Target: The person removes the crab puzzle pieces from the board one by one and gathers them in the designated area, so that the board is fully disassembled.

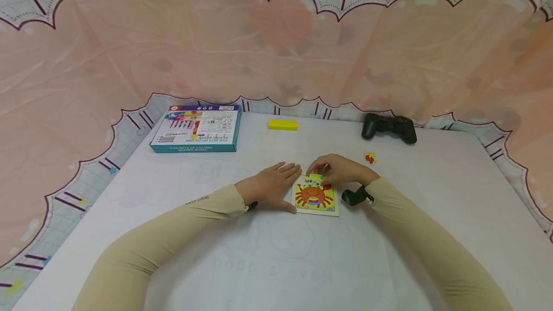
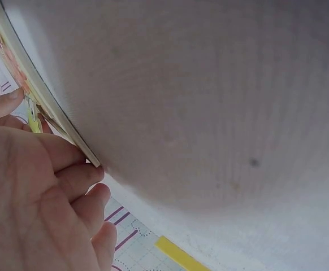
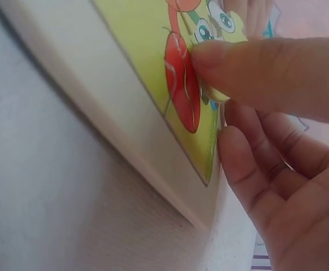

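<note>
Puzzle (image 1: 314,198): crab picture, centre of frame.
Left hand (image 1: 271,186): fingers straight, touching its left edge.
Right hand (image 1: 341,169): pinches eyed piece (image 1: 313,179) near its top.

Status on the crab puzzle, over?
Left hand touching left edge of crab puzzle. Right hand pinching eyed piece near far edge. Loose piece apart, blocking nothing.

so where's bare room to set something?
Bare: nearside of the crab puzzle, between left sleeve and right sleeve; left sleeve to beaded-boxes carton; right sleeve to right table edge. Crowded: the puzzle, left hand and right hand at it.
</note>
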### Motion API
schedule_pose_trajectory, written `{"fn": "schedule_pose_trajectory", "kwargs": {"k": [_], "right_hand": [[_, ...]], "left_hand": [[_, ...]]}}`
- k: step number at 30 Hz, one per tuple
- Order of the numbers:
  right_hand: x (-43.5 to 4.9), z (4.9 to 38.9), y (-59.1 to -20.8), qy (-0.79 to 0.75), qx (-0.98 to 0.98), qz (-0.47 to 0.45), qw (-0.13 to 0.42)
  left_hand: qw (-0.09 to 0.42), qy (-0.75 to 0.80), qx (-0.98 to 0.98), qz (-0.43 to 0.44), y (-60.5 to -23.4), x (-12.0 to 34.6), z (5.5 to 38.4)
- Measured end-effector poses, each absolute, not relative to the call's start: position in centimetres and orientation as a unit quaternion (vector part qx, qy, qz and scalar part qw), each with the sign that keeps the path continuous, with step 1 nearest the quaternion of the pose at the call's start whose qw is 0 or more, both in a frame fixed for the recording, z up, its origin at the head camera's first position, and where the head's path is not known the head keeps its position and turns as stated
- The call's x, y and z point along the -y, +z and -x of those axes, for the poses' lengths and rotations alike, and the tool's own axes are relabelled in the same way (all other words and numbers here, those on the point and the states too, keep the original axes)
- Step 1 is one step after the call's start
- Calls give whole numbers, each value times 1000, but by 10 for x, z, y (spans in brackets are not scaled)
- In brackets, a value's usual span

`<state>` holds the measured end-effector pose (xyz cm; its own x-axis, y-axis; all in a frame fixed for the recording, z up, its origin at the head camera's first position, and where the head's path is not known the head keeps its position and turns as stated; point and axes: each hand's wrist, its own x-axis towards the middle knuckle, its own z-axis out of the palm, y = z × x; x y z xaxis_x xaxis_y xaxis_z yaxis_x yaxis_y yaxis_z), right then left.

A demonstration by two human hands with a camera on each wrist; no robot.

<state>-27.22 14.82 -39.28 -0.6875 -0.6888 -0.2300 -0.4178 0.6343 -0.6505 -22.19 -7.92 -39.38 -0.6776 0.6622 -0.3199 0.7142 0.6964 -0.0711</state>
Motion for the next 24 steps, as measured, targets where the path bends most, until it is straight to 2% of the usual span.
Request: {"fn": "schedule_pose_trajectory", "kwargs": {"k": [24], "right_hand": [[-149, 266, -385, -276, -875, 325, 231]], "left_hand": [[134, -98, -910, -379, -393, 79, 222]]}}
